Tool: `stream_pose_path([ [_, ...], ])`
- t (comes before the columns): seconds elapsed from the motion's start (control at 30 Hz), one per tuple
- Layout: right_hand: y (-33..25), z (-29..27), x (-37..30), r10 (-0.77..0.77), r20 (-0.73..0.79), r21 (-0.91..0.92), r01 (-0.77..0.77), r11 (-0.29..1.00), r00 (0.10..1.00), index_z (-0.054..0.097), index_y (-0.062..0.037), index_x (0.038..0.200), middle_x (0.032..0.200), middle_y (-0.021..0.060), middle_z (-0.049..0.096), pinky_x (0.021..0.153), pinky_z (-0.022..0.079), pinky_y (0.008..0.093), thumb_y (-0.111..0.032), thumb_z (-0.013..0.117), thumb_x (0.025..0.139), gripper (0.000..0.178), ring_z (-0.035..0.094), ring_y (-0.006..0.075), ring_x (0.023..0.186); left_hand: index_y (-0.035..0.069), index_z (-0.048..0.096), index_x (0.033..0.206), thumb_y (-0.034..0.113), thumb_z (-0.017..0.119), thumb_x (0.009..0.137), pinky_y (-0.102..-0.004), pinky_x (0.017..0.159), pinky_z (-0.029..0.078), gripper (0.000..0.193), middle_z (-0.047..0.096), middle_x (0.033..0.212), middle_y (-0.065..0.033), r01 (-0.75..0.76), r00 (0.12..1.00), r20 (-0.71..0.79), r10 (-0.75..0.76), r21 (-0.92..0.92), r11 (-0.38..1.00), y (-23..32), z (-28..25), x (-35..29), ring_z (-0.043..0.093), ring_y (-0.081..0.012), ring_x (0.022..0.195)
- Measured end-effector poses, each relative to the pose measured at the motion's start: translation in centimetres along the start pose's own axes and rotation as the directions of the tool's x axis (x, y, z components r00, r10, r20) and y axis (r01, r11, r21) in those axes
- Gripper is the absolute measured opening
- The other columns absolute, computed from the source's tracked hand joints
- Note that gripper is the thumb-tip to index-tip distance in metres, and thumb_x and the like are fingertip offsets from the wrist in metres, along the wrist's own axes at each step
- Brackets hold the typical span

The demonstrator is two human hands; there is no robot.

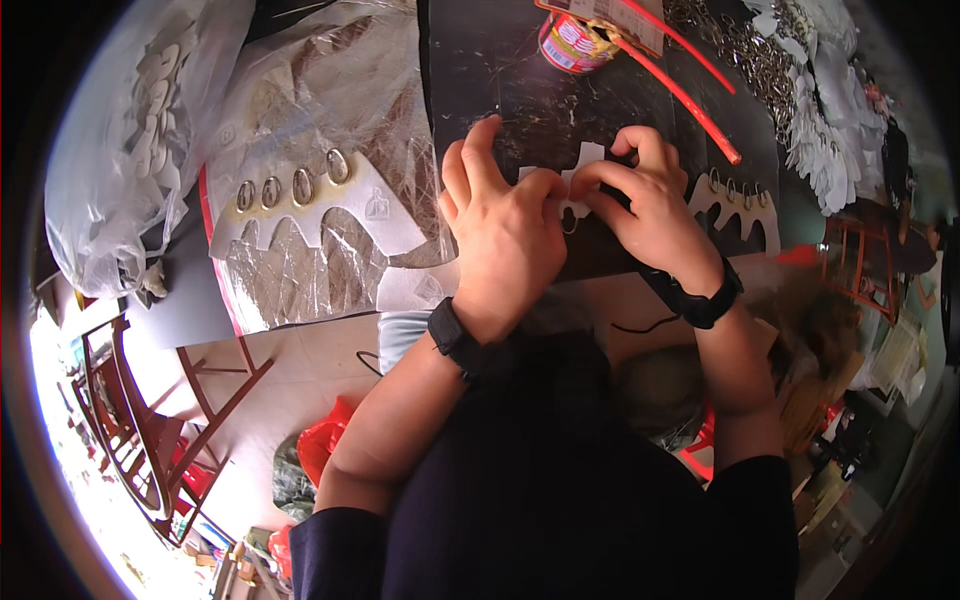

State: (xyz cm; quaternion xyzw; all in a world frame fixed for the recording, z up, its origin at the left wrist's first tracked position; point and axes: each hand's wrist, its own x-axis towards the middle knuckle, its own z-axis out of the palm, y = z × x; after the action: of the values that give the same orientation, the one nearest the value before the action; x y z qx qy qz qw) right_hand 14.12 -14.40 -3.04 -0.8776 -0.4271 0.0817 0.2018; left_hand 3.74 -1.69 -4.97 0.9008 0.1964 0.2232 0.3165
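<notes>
Near the table's front edge, my left hand (508, 232) pinches a small white cut-out piece (591, 153) between thumb and forefinger, its other fingers stretched out. My right hand (655, 212) grips the same piece from the other side, thumb and forefinger close together. A metal ring (570, 224) shows just under the fingertips; how it joins the piece is hidden. To the left lies a white scalloped strip (385, 217) bearing several oval metal rings (303, 187). A similar strip with rings (757, 213) lies right of my right hand. Another white piece (412, 288) sits beside my left wrist.
A small can (570, 45) stands at the back, with a red-handled tool (690, 105) beside it. Metal clips (740, 50) are heaped at the back right, next to piled white pieces (825, 150). A plastic bag (105, 190) of white pieces is far left.
</notes>
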Motion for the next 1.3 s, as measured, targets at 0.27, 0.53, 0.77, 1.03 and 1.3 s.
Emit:
stream_pose_path([
  [0.27,0.7,-0.7,0.3,-0.024,0.084,0.062,0.019,0.998,0.996,0.067,-0.0267,0.081,0.103,0.0016,0.039,0.086,0.033,0.0427,-0.02,0.071,0.073,0.011,0.041,0.0244,0.106,0.012,0.067,0.078,0.008,0.067,0.068,-0.0485,0.092,0.033,0.011,0.037,0.131,-0.0188,-0.002,1.0,0.008,0.002,-0.001,1.0,0.2,-0.2,0.0,0.033,-0.0414,0.12],
  [0.53,0.5,-0.6,0.6,0.005,0.039,0.024,-0.006,1.0,0.999,0.067,-0.0239,0.08,0.103,0.002,0.042,0.085,0.037,0.0409,-0.016,0.073,0.07,0.013,0.044,0.0245,0.104,0.012,0.067,0.078,0.008,0.067,0.068,-0.0482,0.092,0.033,0.011,0.037,0.131,-0.0185,0.008,1.0,-0.001,-0.008,0.01,1.0,0.2,-0.1,0.1,0.033,-0.0405,0.121],
  [0.77,-0.1,-0.5,0.5,-0.085,-0.117,0.106,0.098,0.989,0.989,0.067,-0.0183,0.077,0.098,0.0027,0.046,0.08,0.039,0.0357,-0.01,0.073,0.067,0.014,0.049,0.022,0.095,0.014,0.068,0.08,0.006,0.067,0.067,-0.0489,0.1,0.028,0.015,0.038,0.13,-0.018,0.035,0.998,0.045,-0.035,-0.003,0.999,0.4,-0.2,0.2,0.032,-0.0412,0.12],
  [1.03,-0.2,-0.2,0.1,-0.004,-0.171,0.069,0.016,0.997,0.985,0.065,-0.0135,0.082,0.097,0.006,0.049,0.085,0.036,0.0378,-0.007,0.071,0.07,0.014,0.048,0.0263,0.096,0.014,0.067,0.079,0.006,0.067,0.067,-0.0489,0.1,0.028,0.015,0.038,0.13,-0.018,0.024,0.999,0.032,-0.023,-0.004,1.0,0.2,-0.3,0.1,0.032,-0.041,0.12],
  [1.3,-2.1,0.6,-0.5,0.232,-0.119,0.332,-0.182,0.926,0.965,0.047,-0.0005,0.109,0.073,0.0121,0.058,0.063,0.046,0.0393,-0.005,0.071,0.071,0.045,0.058,0.032,0.071,0.012,0.066,0.079,0.008,0.067,0.067,-0.0486,0.093,0.031,0.012,0.037,0.131,-0.017,-0.013,1.0,0.028,0.012,0.012,1.0,0.1,-0.1,0.0,0.032,-0.0408,0.122],
])
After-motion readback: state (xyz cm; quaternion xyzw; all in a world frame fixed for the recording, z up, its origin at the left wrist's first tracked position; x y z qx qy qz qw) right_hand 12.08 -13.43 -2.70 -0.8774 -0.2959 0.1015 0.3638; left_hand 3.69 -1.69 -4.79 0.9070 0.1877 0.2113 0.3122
